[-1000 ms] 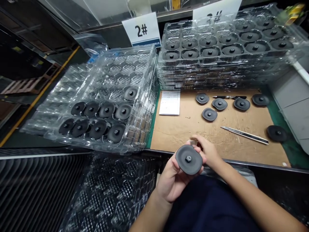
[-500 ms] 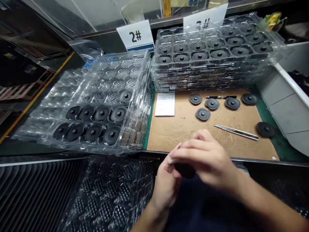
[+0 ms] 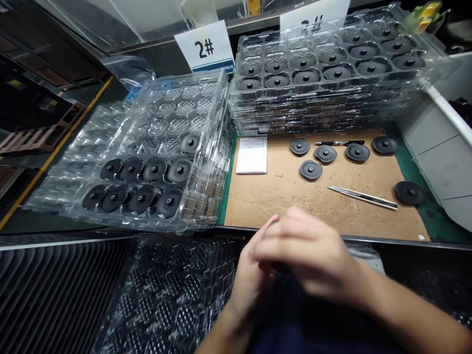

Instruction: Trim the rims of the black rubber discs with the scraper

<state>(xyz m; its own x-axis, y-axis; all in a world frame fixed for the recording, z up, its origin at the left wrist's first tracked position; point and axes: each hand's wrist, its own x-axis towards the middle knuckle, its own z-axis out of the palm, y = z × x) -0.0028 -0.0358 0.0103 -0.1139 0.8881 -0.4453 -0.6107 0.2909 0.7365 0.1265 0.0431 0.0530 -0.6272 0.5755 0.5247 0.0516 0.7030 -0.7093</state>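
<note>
The left hand (image 3: 249, 287) and the right hand (image 3: 304, 253) are curling closely together at the near edge of the surface (image 3: 313, 236), with the right hand's fingers lying over the left. A dark object (image 3: 283, 268) is barely showing between them; it is mostly hidden, so I cannot tell how firmly either hand is gripping it. Just beyond the hands, a brown cardboard sheet (image 3: 313, 206) is lying on a green mat (image 3: 431, 221), carrying a slim steel utility knife (image 3: 363, 197), a black pen (image 3: 339, 143), a white paper sheet (image 3: 251, 155) and four round black discs with central hex nuts (image 3: 325, 153). Two more discs are sitting near the sheet's right edge. Stacked clear plastic trays (image 3: 332, 64) are standing behind the cardboard, and another clear stack (image 3: 147, 152) is lying to the left, its cells partly filled with discs. A white "2#" card (image 3: 204, 46) is standing behind them.
</note>
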